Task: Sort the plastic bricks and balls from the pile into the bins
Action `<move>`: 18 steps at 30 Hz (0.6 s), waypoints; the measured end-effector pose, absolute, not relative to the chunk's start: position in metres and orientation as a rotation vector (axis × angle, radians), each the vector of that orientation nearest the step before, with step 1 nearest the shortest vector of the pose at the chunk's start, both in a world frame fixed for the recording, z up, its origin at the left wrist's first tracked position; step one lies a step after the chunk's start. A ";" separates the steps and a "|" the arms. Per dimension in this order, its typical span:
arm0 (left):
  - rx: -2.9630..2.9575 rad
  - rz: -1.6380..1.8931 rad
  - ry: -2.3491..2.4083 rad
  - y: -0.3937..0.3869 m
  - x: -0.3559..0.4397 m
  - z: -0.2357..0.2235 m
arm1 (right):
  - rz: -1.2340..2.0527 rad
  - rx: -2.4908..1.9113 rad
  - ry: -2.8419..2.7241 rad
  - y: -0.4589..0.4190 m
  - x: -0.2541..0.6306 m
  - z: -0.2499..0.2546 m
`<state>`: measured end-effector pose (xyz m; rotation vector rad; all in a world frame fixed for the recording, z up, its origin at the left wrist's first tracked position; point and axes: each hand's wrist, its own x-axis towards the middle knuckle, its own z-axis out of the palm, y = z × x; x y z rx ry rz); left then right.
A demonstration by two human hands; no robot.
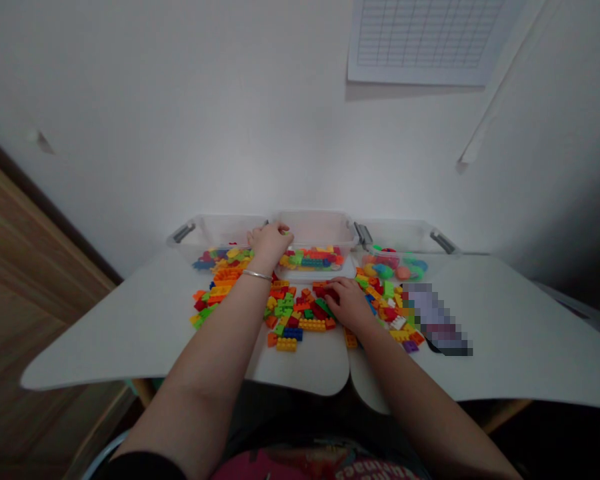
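My left hand point(271, 241) reaches over the near edge of the middle clear plastic box point(316, 230). Its fingers are pinched together, and a bit of a light-green toy brick point(287, 233) shows at the tips. My right hand point(351, 303) is low on the loose toy bricks point(284, 307) in front of that box. Its fingers are curled, with a red toy brick point(320, 291) between finger and thumb; a green brick point(323, 307) lies by the thumb. The middle box has several mixed bricks inside.
A left clear box point(220, 230) holds small coloured pieces, and a right clear box point(400, 233) holds rounded coloured toys. Right of the bricks lies a phone point(437, 320) with a blurred screen. The white tables point(305, 367) meet at a seam and stand against the wall.
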<state>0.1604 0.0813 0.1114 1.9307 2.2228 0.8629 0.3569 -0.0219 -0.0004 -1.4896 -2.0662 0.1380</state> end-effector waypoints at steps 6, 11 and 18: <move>2.012 1.126 2.124 0.085 0.157 0.100 | 0.144 -1.490 -2.065 -0.022 0.357 -0.001; 2.420 1.508 1.729 0.066 0.148 0.099 | 0.158 -1.479 -2.060 -0.020 0.358 -0.003; 2.689 1.201 1.608 0.010 0.148 0.085 | 0.153 -1.466 -2.057 -0.022 0.358 -0.001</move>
